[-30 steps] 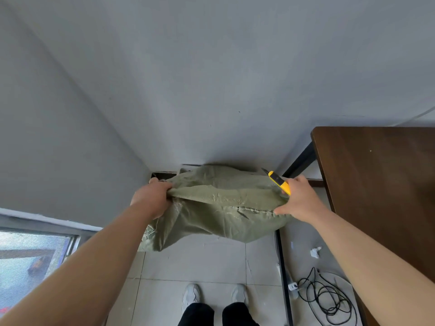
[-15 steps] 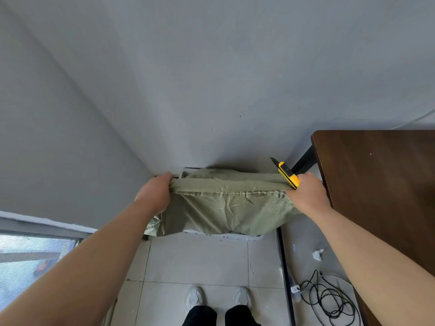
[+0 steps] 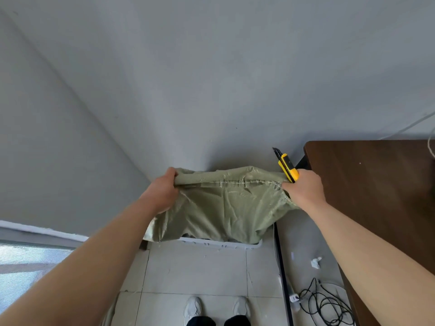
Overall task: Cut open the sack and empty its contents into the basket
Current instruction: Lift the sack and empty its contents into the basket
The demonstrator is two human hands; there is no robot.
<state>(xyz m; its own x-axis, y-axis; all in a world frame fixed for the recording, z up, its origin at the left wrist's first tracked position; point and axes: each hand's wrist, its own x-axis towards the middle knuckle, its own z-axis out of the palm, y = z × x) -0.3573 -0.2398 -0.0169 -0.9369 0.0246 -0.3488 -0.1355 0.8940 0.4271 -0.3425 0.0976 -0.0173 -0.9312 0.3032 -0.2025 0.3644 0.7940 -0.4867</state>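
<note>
A limp green woven sack (image 3: 226, 208) hangs stretched between both hands, its stitched seam edge uppermost. My left hand (image 3: 163, 190) grips its left top corner. My right hand (image 3: 303, 190) grips the right top corner together with a yellow utility knife (image 3: 287, 169), whose blade points up and away. Below the sack, the white rim of the basket (image 3: 219, 244) shows on the floor; the sack hides the basket's inside.
A dark wooden table (image 3: 376, 184) stands at the right, its black metal leg (image 3: 281, 255) close to the basket. A tangled black cable (image 3: 327, 302) and a paper scrap (image 3: 316, 263) lie under it. Grey walls meet behind; a window (image 3: 28, 267) sits low left. My shoes (image 3: 193, 309) stand on the tiles.
Both hands have lifted the sack higher and pulled it taut, exposing the white basket rim beneath. The knife has swung more upright.
</note>
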